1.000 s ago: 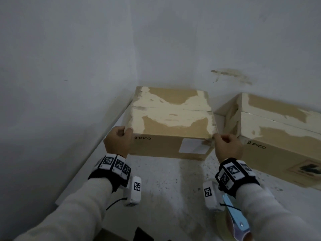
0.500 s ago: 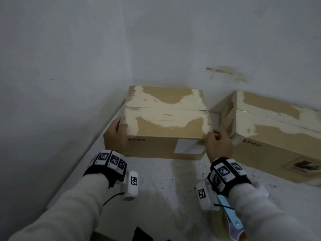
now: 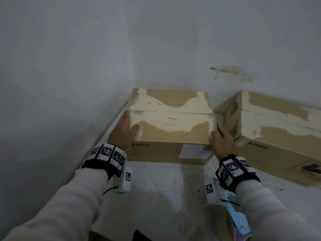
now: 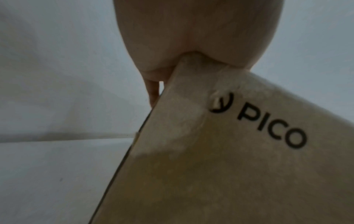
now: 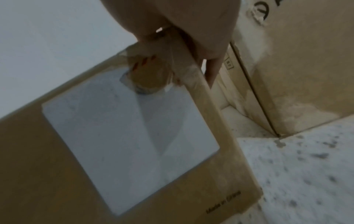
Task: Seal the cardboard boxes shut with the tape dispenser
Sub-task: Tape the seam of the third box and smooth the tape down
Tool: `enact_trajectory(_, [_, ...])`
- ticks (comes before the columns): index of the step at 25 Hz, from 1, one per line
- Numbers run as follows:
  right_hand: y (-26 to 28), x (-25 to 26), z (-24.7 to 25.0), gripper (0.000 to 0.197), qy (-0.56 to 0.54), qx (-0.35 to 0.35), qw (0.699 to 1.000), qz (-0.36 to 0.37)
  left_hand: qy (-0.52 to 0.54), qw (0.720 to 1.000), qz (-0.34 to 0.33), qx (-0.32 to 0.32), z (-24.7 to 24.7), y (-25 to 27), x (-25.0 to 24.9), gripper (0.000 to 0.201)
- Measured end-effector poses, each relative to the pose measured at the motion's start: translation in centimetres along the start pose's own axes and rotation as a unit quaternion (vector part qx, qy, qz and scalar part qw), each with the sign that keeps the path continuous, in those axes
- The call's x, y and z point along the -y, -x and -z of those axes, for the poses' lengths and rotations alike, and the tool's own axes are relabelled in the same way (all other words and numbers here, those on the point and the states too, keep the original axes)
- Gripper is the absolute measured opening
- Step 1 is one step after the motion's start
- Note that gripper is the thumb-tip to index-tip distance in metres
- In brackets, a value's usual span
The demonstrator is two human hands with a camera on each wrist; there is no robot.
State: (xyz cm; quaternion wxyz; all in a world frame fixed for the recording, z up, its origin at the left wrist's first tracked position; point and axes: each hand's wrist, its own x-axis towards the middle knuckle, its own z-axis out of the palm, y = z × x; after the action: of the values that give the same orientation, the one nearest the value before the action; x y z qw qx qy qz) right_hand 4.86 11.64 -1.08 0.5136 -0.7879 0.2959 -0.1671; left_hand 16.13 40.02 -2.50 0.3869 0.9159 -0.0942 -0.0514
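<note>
A closed PICO cardboard box [image 3: 173, 134] with torn pale patches on its flaps sits on the floor in the wall corner. My left hand [image 3: 125, 131] presses its front left corner, with fingers straight along the left side and thumb on top. In the left wrist view the palm [image 4: 191, 30] bears on the box corner [image 4: 229, 151]. My right hand [image 3: 222, 138] lies against the front right corner, fingers straight down the right side. A light blue tape dispenser [image 3: 238, 218] lies on the floor under my right forearm; neither hand holds it.
A second PICO box [image 3: 281, 136] stands just right of the first, with a narrow gap that my right fingers fill; it also shows in the right wrist view [image 5: 306, 60]. A white label [image 5: 130, 136] is on the first box's front. Walls close in at left and behind.
Both hands went from curled grips on the front corners to straighter fingers reaching farther back along the box sides. The box looks slightly nearer.
</note>
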Motion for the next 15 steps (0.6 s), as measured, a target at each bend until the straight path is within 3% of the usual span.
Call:
enact_trajectory(3, [-1.5, 1.5, 0.1, 0.048, 0.161, -0.014, 0.986, 0.047, -0.156, 0.988, -0.006, -0.014, 0.6, -0.3, -1.6, 0.066])
enact_trajectory(7, [-2.6, 2.6, -1.4, 0.073, 0.385, 0.102, 0.913, 0.094, -0.287, 0.955, -0.052, 0.047, -0.6, -1.1, -4.1, 0.079])
enact_trajectory(10, [-3.1, 2.4, -1.8, 0.087, 0.449, 0.142, 0.876, 0.1, -0.315, 0.943, -0.043, 0.096, -0.8, -1.5, -4.5, 0.087])
enact_trajectory(15, [-2.7, 3.7, -1.9, 0.081, 0.504, 0.115, 0.849, 0.114, -0.32, 0.944, -0.038, 0.078, -0.9, -1.4, -5.3, 0.091])
